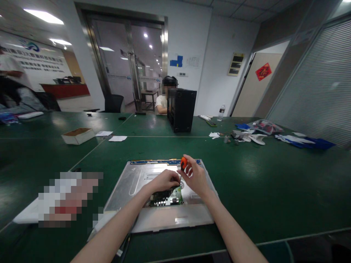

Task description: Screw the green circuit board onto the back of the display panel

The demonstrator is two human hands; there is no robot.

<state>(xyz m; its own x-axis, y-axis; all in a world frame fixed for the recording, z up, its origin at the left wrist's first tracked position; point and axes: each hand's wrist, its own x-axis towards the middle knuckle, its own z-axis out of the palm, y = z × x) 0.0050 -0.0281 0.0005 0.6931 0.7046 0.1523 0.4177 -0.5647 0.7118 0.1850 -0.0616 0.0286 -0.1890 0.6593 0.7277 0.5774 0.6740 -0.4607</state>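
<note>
A metal display panel [189, 214] lies flat on the green table, with a blue circuit strip [153, 162] along its far edge. On its middle sits a green circuit board [164, 200], partly covered by my left hand. My right hand [196, 179] grips a screwdriver [183, 163] by its orange and black handle, shaft pointing down at the board's far right corner. Close to the screwdriver's tip, my left hand [164, 181] has its fingers curled together low over the board; whatever they pinch is hidden.
A black computer case [185, 111] stands across the table, a person [161, 104] behind it. Left are an open cardboard box [78, 136] and papers [117, 138]. Plastic bags [264, 126], scraps and a bottle [221, 112] lie or stand at the far right. Cables [125, 244] hang near my left forearm.
</note>
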